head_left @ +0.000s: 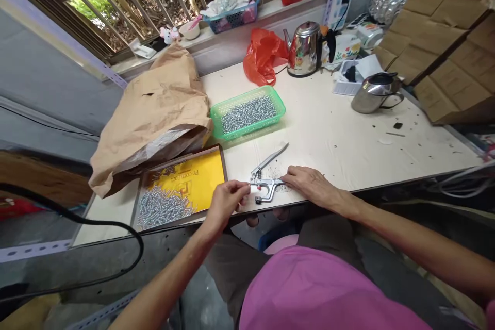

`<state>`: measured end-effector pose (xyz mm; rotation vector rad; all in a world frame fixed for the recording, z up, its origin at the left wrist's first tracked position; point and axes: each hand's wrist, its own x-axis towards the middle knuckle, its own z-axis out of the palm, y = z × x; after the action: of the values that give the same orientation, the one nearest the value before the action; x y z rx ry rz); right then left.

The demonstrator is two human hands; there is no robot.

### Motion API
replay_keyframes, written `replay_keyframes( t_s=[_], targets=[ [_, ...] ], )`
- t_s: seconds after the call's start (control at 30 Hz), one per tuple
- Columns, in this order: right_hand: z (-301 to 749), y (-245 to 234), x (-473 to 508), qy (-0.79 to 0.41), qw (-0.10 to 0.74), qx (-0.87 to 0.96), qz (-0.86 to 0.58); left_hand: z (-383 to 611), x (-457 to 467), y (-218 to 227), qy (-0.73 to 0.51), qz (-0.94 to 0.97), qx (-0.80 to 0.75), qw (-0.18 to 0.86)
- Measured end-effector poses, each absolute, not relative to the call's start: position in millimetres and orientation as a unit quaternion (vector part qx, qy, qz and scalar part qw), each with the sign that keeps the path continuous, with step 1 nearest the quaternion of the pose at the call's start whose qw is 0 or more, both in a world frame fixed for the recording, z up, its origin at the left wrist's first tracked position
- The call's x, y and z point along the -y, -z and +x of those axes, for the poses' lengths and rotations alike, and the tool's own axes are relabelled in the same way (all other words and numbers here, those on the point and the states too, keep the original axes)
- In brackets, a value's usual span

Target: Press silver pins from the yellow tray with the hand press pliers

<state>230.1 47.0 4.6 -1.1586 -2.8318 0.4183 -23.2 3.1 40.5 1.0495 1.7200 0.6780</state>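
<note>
Silvery hand pliers (270, 185) with a C-shaped jaw, a spring and one raised handle lie on the table near its front edge. My right hand (309, 183) is closed on the end of their lower handle. At the jaw, the fingertips of my left hand (227, 197) are pinched together, and whatever they hold is too small to name. A small red spot shows in the jaw beside them. Left of my left hand, a shallow tray (209, 175) with a yellow bottom holds many small silvery metal pieces (162, 207).
A green plastic basket (247, 135) of similar metal pieces stands behind the pliers. A big brown paper bag (154, 108) leans at the left. Farther back are a red plastic bag (263, 56), a kettle (305, 51) and a metal jug (373, 95). Cardboard (436, 36) stands at right.
</note>
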Motion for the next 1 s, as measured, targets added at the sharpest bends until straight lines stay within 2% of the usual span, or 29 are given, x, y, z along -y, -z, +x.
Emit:
replay_keyframes(
  t_s=[0.17, 0.37, 0.8, 1.0],
  targets=[
    [233.6, 1.7, -49.3, -0.119, 0.044, 0.922, -0.366, -1.4, -2.3, -20.6, -0.261, 0.341, -0.711, 0.557],
    [233.5, 2.8, -49.1, -0.129, 0.060, 0.920, -0.366, -4.2, -4.8, -14.5, -0.248, 0.324, -0.680, 0.609],
    [232.5, -1.1, -43.8, -0.145, 0.044, 0.913, -0.379, -2.9, -11.9, -13.1, -0.151, 0.337, -0.715, 0.594],
    [240.5, -0.5, -73.0, -0.159, 0.089, 0.921, -0.343, -2.4, -11.8, -12.1, -0.131, 0.347, -0.722, 0.584]
  ],
)
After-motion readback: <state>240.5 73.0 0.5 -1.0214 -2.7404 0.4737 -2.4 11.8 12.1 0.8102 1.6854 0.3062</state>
